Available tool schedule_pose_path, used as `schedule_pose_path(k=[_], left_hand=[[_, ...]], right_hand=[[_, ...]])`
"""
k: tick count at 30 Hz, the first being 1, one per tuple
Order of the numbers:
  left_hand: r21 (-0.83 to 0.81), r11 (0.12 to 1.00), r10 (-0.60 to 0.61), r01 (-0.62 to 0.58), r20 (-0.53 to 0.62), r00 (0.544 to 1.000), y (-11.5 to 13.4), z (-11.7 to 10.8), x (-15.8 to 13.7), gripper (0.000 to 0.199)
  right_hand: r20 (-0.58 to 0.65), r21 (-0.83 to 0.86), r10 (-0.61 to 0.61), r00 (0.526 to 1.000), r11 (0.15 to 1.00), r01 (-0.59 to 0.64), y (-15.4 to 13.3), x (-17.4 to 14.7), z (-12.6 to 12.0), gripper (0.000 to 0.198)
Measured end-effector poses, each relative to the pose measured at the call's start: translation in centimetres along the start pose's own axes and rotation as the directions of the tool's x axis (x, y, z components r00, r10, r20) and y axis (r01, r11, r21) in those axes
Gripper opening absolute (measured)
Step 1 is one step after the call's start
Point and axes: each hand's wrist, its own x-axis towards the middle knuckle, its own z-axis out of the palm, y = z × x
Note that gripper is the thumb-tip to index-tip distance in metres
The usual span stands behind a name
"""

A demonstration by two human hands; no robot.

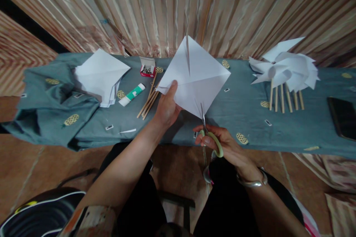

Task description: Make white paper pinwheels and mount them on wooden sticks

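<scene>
On a tabletop (178, 133) draped in grey-green cloth printed with yellow pineapples, a loose stack of smooth white paper squares (102, 64) lies at far left, beside rumpled folds of fabric. Next come a thin white paper strip (127, 131), a green-and-white cylindrical tube (132, 94), a small red-and-white cardboard box (148, 70) holding shiny metal pieces, and a bundle of slender round wooden sticks (150, 103). At centre, the left hand (168, 108) pinches a creased white square paper sheet (205, 68) near its left corner, thumb on top, raising it diamond-wise just above the cloth; a slit runs from the far corner toward the middle. The near corner lies directly ahead of the right hand (218, 139), the closer of the two, whose fingers grip metal scissors with pale green looped handles (217, 142), the blades at that corner and their long axis pointing away from the body, roughly in line with the slit. How widely the blades are parted is unclear. To the right rest curled white paper pinwheels (289, 68) on tan wooden sticks and, at the edge, a flat black phone (342, 118).
</scene>
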Motion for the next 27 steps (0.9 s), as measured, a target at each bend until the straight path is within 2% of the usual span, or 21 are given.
schedule_pose_path(k=[15, 22, 27], left_hand=[[0.05, 0.998, 0.033, -0.032, -0.002, 0.999, 0.04, 0.07, 0.06, 0.027], [0.021, 1.0, -0.006, 0.006, -0.004, 1.0, 0.0, 0.02, -0.04, 0.034], [0.022, 1.0, 0.013, -0.013, 0.004, 1.0, 0.09, -0.03, -0.1, 0.036]], right_hand=[[0.005, -0.022, 0.002, 1.0, 1.0, -0.002, -0.23, -0.09, -0.04, 0.052], [-0.01, 0.015, 0.015, 1.0, 1.0, -0.015, 0.06, -0.01, 0.01, 0.055], [-0.02, 0.041, 0.004, 1.0, 0.999, -0.003, 0.26, -0.07, 0.21, 0.053]])
